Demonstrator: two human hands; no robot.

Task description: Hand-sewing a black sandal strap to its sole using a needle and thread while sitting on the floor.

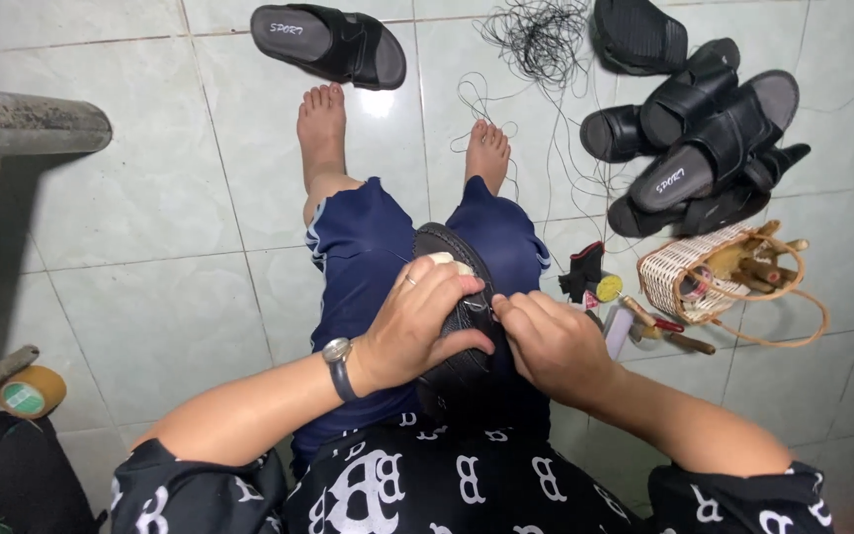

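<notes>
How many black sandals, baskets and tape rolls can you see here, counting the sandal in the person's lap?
Black sandals: about 7, with 1 held on the lap, 1 alone on the floor, and about 5 in a pile
Wicker basket: 1
Tape roll: 1
Total: about 9

Black sandal [462,326] on the lap: mostly covered by both hands. Needle at its edge too small to discern. Tape roll [30,392], far left of it, partly hidden.

Tiled floor [150,198] bears black sandals [689,138] (heaped), thread [536,40], wicker basket [689,272].
</notes>
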